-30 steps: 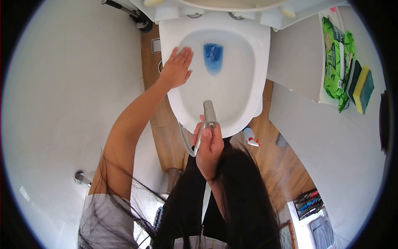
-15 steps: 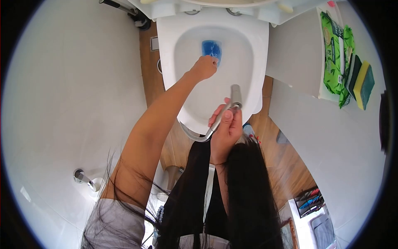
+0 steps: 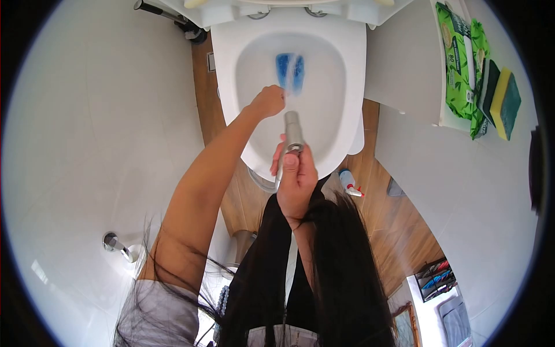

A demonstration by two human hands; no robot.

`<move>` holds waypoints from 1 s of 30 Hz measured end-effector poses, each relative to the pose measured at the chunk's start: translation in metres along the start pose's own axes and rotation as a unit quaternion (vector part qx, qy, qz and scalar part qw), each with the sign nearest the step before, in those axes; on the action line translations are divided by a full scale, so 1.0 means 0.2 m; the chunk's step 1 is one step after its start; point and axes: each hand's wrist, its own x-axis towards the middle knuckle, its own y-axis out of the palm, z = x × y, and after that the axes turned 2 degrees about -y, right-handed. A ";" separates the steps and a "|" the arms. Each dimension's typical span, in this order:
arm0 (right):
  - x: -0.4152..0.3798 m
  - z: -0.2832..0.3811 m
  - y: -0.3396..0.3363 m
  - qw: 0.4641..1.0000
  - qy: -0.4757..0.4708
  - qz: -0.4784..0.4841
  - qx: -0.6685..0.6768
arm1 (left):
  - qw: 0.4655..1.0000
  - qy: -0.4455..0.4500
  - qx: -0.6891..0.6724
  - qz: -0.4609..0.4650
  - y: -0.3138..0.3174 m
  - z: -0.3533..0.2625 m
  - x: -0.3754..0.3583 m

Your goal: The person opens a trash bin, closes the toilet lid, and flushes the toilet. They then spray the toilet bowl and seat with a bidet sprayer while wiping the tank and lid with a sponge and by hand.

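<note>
My right hand (image 3: 298, 173) is wrapped round a metal handheld sprayer (image 3: 293, 132), its nozzle pointing up into the bowl of a white toilet (image 3: 227, 63). A faint stream of water runs from the nozzle to the blue water (image 3: 289, 69) at the bottom of the bowl. My left hand (image 3: 269, 101) is closed over the left part of the bowl, left of the nozzle; anything inside its fingers is hidden. The sprayer's hose curves below the toilet's front rim.
Green wipes packs (image 3: 457, 69) and yellow-green sponges (image 3: 504, 104) are at the upper right. A spray bottle (image 3: 348, 181) lies on the wooden floor (image 3: 393, 225). A chrome wall fitting (image 3: 117, 246) is on the left, a black-handled brush (image 3: 159, 11) at the upper left.
My right hand has moved left with the sprayer, which now points straight up with a stream showing. My left hand has shifted left and slightly down, away from the blue water.
</note>
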 end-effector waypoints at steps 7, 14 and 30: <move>-0.24 0.00 -0.06 0.990 0.132 0.017 -0.038 | 0.980 -0.134 -0.138 -0.054 -0.02 0.15 -0.06; -0.38 -0.01 -0.21 0.985 0.136 -0.104 -0.038 | 0.974 -0.076 -0.209 -0.042 0.31 0.01 -0.21; -0.42 0.12 -0.11 0.981 0.157 -0.072 0.086 | 0.997 -0.053 -0.058 -0.017 0.33 -0.13 -0.46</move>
